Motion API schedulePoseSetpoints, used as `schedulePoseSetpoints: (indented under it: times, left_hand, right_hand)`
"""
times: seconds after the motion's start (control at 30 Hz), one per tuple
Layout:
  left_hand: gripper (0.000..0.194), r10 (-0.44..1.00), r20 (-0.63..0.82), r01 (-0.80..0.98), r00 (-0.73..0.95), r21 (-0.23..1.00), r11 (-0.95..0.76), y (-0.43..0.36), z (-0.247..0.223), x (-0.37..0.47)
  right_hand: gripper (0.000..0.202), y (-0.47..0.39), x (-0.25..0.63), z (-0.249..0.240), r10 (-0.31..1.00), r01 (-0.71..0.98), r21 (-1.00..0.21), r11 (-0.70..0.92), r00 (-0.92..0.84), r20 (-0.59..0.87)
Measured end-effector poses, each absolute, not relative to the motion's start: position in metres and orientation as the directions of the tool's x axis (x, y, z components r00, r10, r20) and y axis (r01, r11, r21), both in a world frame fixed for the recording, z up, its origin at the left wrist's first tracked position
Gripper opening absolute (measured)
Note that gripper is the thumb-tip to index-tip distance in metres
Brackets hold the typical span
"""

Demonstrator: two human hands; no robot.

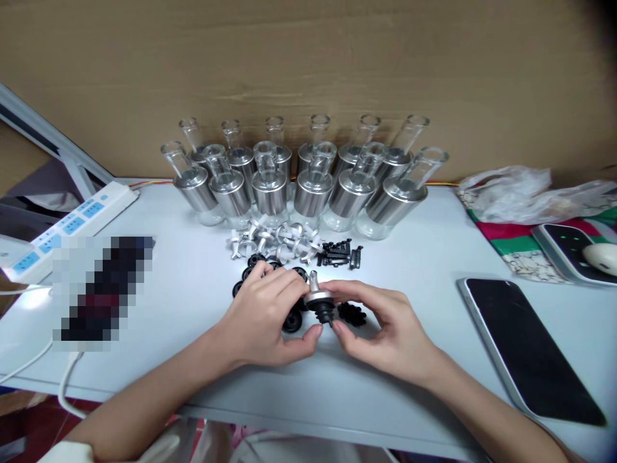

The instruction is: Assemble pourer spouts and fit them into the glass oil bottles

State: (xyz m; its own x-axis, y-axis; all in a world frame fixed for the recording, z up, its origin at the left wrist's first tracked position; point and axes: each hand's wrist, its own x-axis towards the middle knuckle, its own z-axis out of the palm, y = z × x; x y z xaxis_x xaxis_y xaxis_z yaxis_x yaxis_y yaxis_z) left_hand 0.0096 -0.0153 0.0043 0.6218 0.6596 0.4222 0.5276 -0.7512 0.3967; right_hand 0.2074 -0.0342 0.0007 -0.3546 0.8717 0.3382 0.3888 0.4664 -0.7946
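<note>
A bottle pourer with a metal spout and collar and a ribbed black rubber stopper is held upright between my hands, above the table. My left hand pinches it from the left, thumb near the stopper's bottom. From the right, my right hand grips the collar and the lower end between fingers and thumb. Round black rubber parts lie beside and partly behind my left hand. Small ribbed black pieces sit by my right fingers. Beyond are metal-and-white pourer spouts in a pile and small black plastic pieces.
Two rows of glass bottles with metal sleeves stand along the back, before a cardboard wall. At left are a power strip and a blurred dark object. A phone, plastic bag and rounded white device lie right.
</note>
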Motion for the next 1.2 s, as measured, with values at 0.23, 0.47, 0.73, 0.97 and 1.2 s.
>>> schedulePoseSetpoints:
  times: [0.23,0.47,0.73,0.97,1.2]
  left_hand:
    - [0.015,0.664,0.398,0.545,0.633,0.380,-0.748,-0.015,0.002,0.010]
    - [0.010,0.662,0.375,0.554,0.649,0.364,-0.749,-0.016,0.006,0.011]
    - [0.009,0.652,0.396,0.529,0.647,0.382,-0.758,-0.016,0.004,0.012]
    - [0.013,0.605,0.516,0.467,0.606,0.385,-0.796,-0.010,0.007,0.004]
    - [0.006,0.556,0.513,0.412,0.654,0.374,-0.831,-0.006,0.004,0.002]
  right_hand:
    - [0.035,-0.035,0.207,-0.002,0.859,0.419,-0.762,0.494,-0.371,0.352]
    - [0.029,-0.040,0.201,-0.003,0.868,0.440,-0.765,0.471,-0.389,0.310]
    - [0.029,-0.039,0.201,-0.002,0.872,0.407,-0.794,0.451,-0.391,0.295]
    - [0.026,-0.037,0.209,-0.002,0.906,0.168,-0.933,0.319,-0.342,0.249]
    - [0.026,-0.036,0.214,-0.001,0.922,0.150,-0.968,0.203,-0.361,0.138]
